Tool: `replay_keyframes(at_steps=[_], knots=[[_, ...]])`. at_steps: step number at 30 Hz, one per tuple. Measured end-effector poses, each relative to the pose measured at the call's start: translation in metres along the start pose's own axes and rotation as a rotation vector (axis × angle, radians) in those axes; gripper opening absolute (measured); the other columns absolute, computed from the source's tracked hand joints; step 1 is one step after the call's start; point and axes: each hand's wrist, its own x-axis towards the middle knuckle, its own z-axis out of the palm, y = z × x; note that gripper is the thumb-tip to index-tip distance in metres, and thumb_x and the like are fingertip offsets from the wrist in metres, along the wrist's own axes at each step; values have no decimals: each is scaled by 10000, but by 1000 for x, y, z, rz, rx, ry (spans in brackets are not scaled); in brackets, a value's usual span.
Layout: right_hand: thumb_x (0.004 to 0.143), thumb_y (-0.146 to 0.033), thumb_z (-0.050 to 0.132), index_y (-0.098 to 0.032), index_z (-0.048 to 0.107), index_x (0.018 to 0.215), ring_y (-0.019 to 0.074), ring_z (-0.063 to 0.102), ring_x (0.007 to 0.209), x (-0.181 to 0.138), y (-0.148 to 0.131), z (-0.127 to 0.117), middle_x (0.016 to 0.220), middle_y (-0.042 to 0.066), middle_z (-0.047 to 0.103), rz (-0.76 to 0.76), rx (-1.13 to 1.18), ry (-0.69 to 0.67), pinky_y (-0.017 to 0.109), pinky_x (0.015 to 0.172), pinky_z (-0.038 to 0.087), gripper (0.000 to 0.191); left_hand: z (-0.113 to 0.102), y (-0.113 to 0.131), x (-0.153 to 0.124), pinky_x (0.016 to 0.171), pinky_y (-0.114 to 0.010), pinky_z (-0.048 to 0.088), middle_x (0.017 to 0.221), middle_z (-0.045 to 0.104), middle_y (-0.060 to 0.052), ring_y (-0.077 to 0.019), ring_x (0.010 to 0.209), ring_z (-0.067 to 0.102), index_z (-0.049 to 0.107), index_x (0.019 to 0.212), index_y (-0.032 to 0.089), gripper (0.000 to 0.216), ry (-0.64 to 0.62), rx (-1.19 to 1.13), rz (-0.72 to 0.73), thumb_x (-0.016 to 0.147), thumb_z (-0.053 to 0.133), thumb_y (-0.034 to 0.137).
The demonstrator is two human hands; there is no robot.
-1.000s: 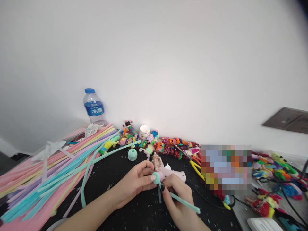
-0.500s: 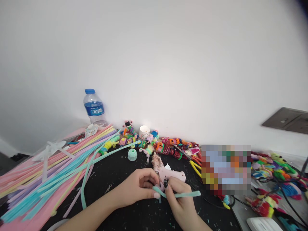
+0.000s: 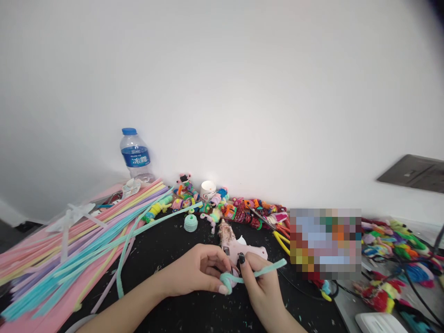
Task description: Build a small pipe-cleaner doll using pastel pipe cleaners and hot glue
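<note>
My left hand point(image 3: 196, 273) is closed, pinching the coiled end of a mint-green pipe cleaner point(image 3: 268, 268) over the black table mat point(image 3: 166, 245). My right hand point(image 3: 262, 286) is closed too, gripping the same pipe cleaner just right of the coil; its free tail points up and to the right. A pink glue gun point(image 3: 243, 249) lies on the mat just behind both hands. A small mint-green coiled disc point(image 3: 190, 223) sits farther back.
A heap of long pastel pipe cleaners point(image 3: 76, 240) covers the left side. A water bottle point(image 3: 135, 155) stands by the wall. Small colourful figures point(image 3: 222, 206), a white cup point(image 3: 208, 189) and yellow-handled pliers point(image 3: 282, 243) line the back. Bright pipe-cleaner pieces and cables point(image 3: 398, 259) crowd the right.
The pipe cleaner's free tail swung from pointing down-right to pointing up-right as my right hand turned it. The coil at my left fingertips has grown. Both hands shifted slightly lower.
</note>
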Motion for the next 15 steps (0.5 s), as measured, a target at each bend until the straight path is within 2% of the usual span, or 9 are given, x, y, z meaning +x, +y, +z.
replay_keyframes(at_steps=[4, 7, 11, 15], knots=[[891, -215, 373, -204, 237, 548, 92, 305, 465, 0, 0, 0, 508, -51, 289, 1, 0, -2, 236, 452, 219, 369, -1, -1, 0, 745, -307, 452, 870, 650, -29, -167, 789, 599, 635, 821, 162, 273, -10, 1, 10, 583, 770, 160], [898, -218, 367, -205, 226, 568, 95, 302, 477, 0, -2, -1, 524, -50, 284, -10, 31, -6, 236, 460, 219, 359, -3, -1, 1, 741, -296, 435, 823, 636, -19, -158, 786, 577, 616, 837, 167, 242, 35, 23, 79, 632, 745, 171], [900, -220, 361, -206, 251, 593, 107, 322, 505, 0, -6, -3, 555, -42, 310, -47, 92, -5, 239, 476, 236, 326, -4, 1, 3, 745, -284, 408, 827, 604, -12, -149, 797, 545, 586, 860, 174, 219, 91, 71, 180, 682, 712, 178], [894, -212, 358, -203, 307, 612, 124, 351, 537, 0, -9, -5, 580, -29, 347, -66, 100, -20, 252, 504, 261, 287, -2, 4, 3, 739, -265, 384, 803, 571, 4, -135, 785, 518, 565, 855, 177, 172, 114, 66, 220, 724, 677, 187]])
